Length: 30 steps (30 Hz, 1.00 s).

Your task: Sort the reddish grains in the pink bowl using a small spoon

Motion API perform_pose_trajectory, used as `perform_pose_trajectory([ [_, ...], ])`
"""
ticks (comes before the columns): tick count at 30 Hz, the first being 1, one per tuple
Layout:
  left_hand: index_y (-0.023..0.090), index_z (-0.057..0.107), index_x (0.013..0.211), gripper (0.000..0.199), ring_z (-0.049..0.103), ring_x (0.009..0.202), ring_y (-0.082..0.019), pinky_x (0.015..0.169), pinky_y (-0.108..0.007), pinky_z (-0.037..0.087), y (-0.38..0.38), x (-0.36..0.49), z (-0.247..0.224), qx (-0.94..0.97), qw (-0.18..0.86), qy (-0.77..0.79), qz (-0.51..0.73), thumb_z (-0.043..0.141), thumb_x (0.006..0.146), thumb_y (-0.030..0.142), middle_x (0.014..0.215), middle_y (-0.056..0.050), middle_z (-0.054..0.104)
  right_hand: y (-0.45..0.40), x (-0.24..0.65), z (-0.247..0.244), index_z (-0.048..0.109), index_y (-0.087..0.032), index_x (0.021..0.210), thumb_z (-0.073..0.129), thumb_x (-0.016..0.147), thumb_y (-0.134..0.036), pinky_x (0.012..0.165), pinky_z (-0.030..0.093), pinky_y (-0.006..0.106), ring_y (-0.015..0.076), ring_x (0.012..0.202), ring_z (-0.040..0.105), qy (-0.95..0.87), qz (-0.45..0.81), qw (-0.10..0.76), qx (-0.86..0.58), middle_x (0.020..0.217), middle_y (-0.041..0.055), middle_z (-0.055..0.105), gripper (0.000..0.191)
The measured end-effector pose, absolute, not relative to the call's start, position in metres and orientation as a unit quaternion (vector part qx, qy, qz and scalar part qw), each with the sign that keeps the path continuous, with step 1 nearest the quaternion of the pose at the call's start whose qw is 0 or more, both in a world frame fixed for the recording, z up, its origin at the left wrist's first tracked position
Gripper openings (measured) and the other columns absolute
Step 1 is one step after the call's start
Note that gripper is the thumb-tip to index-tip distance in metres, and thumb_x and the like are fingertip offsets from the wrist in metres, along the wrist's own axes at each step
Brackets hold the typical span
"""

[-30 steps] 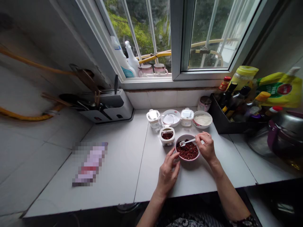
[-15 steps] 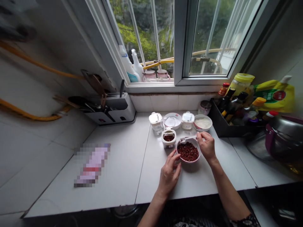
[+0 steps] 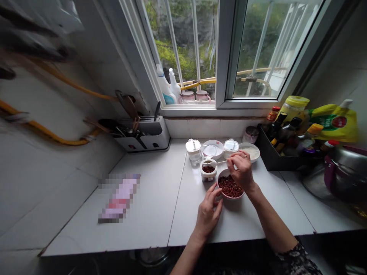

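Note:
My right hand [image 3: 241, 168] pinches the handle of a small white spoon [image 3: 217, 163], whose head is over the mouth of a white-rimmed jar [image 3: 208, 175] with dark red bits inside. Below that hand, a bowl [image 3: 231, 186] of dark red dried pieces stands on the counter, its right back rim hidden by the hand. My left hand [image 3: 210, 209] rests against the bowl's left side, fingers apart and touching its rim.
Behind stand two lidded jars [image 3: 193, 150] [image 3: 231, 147], an oval dish [image 3: 212, 149] and a bowl of white powder [image 3: 252, 151]. A dark bottle box [image 3: 275, 160] and a metal pot [image 3: 346, 172] are right. A utensil holder [image 3: 155, 135] and blurred pink packet [image 3: 122, 196] are left.
My right hand has moved left and up with the spoon, from over the bowl to the jar. My left hand stays at the bowl. The camera view has shifted slightly.

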<state>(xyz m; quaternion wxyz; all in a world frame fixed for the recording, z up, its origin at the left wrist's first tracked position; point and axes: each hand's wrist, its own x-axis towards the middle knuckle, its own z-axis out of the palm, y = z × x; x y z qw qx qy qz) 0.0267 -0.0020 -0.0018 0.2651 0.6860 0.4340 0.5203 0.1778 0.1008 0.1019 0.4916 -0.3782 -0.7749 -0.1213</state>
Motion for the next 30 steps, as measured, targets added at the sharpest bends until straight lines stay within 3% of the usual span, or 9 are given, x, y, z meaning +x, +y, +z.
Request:
perform_pose_trajectory([
  [3, 0.025, 0.055, 0.128, 0.038, 0.074, 0.098, -0.018, 0.076, -0.029, 0.066, -0.001, 0.026, -0.002, 0.687, 0.261, 0.432, 0.524, 0.053, 0.093, 0.01, 0.146, -0.014, 0.053, 0.106, 0.202, 0.103, 0.051, -0.023, 0.064, 0.052, 0.095, -0.018, 0.089, 0.047, 0.038, 0.0176, 0.068, 0.061, -0.75, -0.099, 0.524, -0.39, 0.061, -0.0005, 0.06, 0.032],
  [8, 0.024, 0.056, 0.127, 0.037, 0.072, 0.107, -0.021, 0.076, -0.028, 0.066, -0.001, 0.026, -0.001, 0.688, 0.257, 0.431, 0.524, 0.052, 0.093, 0.01, 0.145, -0.014, 0.053, 0.118, 0.226, 0.093, 0.045, -0.024, 0.058, 0.052, 0.093, -0.02, 0.068, 0.045, 0.031, 0.0155, 0.057, 0.052, -0.799, -0.033, 0.448, -0.4, 0.054, -0.0018, 0.053, 0.035],
  [16, 0.023, 0.058, 0.125, 0.033, 0.071, 0.108, -0.021, 0.074, -0.028, 0.066, 0.0, 0.026, 0.0, 0.688, 0.249, 0.444, 0.518, 0.053, 0.094, 0.013, 0.143, -0.014, 0.055, 0.118, 0.21, 0.069, 0.046, -0.022, 0.057, 0.051, 0.094, -0.021, 0.089, 0.044, 0.035, 0.0138, 0.056, 0.05, -0.84, 0.018, 0.405, -0.361, 0.054, -0.0033, 0.053, 0.037],
  [30, 0.024, 0.059, 0.124, 0.031, 0.07, 0.108, -0.022, 0.071, -0.028, 0.066, 0.0, 0.025, 0.0, 0.686, 0.23, 0.453, 0.521, 0.054, 0.095, 0.016, 0.141, -0.013, 0.057, 0.109, 0.221, 0.062, 0.045, -0.022, 0.056, 0.05, 0.095, -0.024, 0.091, 0.044, 0.035, 0.0127, 0.056, 0.049, -0.812, 0.054, 0.416, -0.406, 0.053, -0.0042, 0.052, 0.039],
])
